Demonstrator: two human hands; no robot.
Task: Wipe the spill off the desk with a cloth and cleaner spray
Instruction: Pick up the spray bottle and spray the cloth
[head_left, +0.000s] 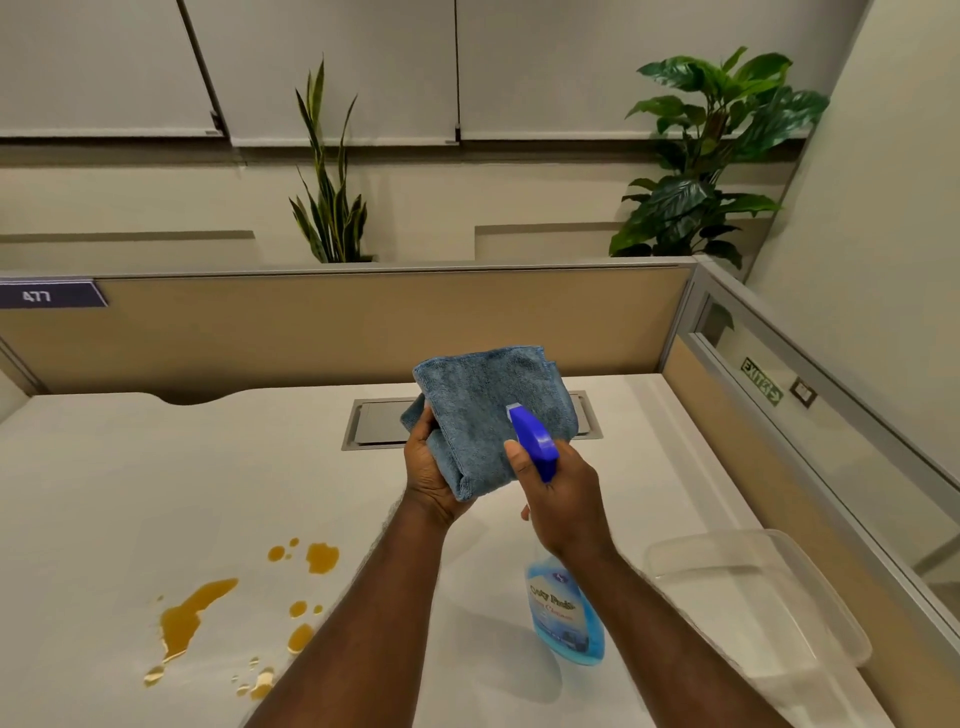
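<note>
My left hand (427, 467) holds a folded blue microfibre cloth (488, 410) up above the white desk (130, 483). My right hand (561, 499) grips the neck of a spray bottle (566, 618) filled with blue liquid. Its blue trigger head (535, 441) points at the cloth from close by. An orange-brown spill (187, 618) lies in puddles and drops on the desk at the lower left, apart from both hands.
A clear plastic tub (810, 582) stands on the desk at the right. A grey cable hatch (374, 423) sits in the desk behind the cloth. Beige partition walls (363, 322) close off the back and right, with two plants (327, 208) behind them.
</note>
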